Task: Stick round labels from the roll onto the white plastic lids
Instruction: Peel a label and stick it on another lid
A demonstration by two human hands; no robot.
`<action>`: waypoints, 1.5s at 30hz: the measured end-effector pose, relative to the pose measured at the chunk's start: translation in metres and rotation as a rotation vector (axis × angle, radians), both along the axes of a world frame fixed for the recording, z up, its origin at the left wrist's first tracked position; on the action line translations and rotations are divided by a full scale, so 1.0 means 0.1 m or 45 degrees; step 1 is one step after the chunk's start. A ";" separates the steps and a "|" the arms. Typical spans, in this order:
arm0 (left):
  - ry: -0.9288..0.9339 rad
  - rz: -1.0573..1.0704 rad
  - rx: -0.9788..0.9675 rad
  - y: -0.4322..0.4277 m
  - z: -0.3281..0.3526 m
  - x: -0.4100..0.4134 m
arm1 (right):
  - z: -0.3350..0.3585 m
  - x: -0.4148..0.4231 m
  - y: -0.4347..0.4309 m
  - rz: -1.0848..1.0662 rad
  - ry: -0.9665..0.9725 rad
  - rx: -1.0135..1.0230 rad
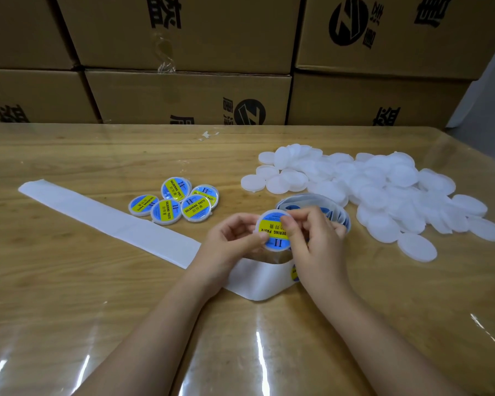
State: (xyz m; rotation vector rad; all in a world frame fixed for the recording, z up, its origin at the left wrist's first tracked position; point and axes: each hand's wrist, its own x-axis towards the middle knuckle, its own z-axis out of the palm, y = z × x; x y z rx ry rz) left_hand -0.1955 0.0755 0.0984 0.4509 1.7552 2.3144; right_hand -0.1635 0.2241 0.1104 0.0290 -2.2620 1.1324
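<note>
Left hand (pixel 235 238) pinches the round white plastic lid (pixel 263 220) by its rim, held just above the wooden surface (pixel 69 295). Right hand (pixel 312 241) grips the opposite side, thumb down on the blue-and-yellow round label (pixel 273 234). To do it well: rub from centre outward, keep the label centred, no bubbles. Coiled label roll (pixel 303 200) sits just behind. Spent white backing strip (pixel 97 218) trails left. Five labelled lids (pixel 175 204) lie near, pile of bare white lids (pixel 383 195) to the right.
</note>
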 end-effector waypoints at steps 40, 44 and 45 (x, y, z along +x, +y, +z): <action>0.050 0.023 -0.081 0.02 0.01 0.02 | 0.06 0.04 0.02 0.199 -0.164 -0.082; 0.134 -0.022 -0.136 0.04 0.02 0.05 | 0.07 0.06 -0.03 0.120 -0.094 -0.193; 0.169 -0.044 -0.190 0.05 0.02 0.06 | 0.07 0.06 -0.03 0.111 -0.073 -0.236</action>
